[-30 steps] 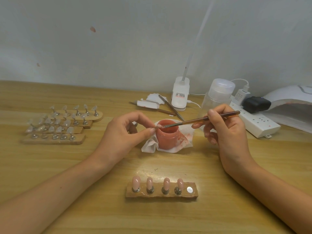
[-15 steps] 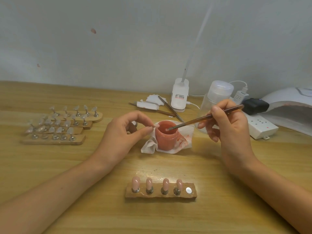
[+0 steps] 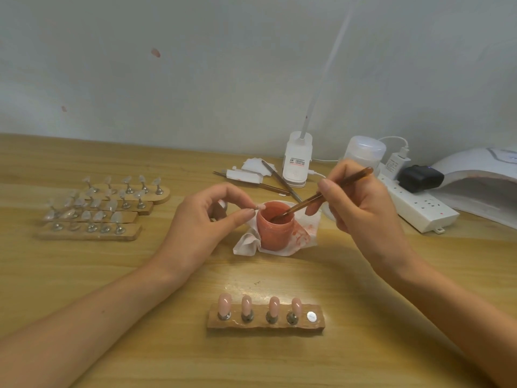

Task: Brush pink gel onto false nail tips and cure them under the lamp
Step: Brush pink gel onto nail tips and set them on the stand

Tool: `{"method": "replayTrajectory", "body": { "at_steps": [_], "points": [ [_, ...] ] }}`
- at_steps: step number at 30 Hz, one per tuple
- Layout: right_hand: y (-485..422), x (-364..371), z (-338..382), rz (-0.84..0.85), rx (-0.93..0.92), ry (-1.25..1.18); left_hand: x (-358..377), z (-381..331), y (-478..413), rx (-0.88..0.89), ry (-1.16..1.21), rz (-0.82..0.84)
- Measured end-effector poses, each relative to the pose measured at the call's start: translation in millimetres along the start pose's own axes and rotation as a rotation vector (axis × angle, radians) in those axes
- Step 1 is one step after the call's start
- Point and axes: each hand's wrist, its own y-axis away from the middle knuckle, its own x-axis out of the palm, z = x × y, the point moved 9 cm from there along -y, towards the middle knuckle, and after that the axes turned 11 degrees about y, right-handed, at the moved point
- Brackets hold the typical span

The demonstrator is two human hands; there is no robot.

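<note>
Four tips [image 3: 246,305] pink on near holder [image 3: 265,327], fifth slot [image 3: 311,316] bare; left hand [image 3: 204,219] pinches loose tip [image 3: 260,206] at gel pot [image 3: 275,233] rim; right hand [image 3: 361,211] grips brush [image 3: 302,205], dipped in pot. Clear-tip racks [image 3: 92,233], lamp [image 3: 481,169] curing likely left.

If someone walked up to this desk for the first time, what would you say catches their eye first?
The pink gel jar at the table's centre draws the eye: the right hand holds a brush with its tip inside, while the left hand pinches a nail tip beside its rim. Nearer the person, a wooden holder carries four pink tips; racks of clear tips sit at the left.
</note>
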Motion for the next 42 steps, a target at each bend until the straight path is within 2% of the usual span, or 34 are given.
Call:
{"method": "replayTrajectory", "body": {
  "at_steps": [5,9,16,33,42],
  "points": [
    [5.7,-21.8,-20.5,-0.193,0.139,-0.190,-1.0,0.1,0.3,0.001,-0.005,-0.005],
    [16.3,-20.5,-38.7,-0.250,0.251,-0.318,0.3,-0.3,0.4,0.002,-0.043,0.006],
    [18.1,-14.5,-48.8,-0.236,0.312,-0.478,1.6,1.9,-0.5,0.008,-0.055,0.014],
    [14.8,-3.9,-38.4,-0.119,0.224,-0.473,3.5,0.3,-0.8,0.027,-0.065,0.037],
    [15.8,-7.2,-40.4,-0.140,0.208,-0.463,4.1,-1.6,0.0,0.029,-0.064,0.038]
  ]
}}
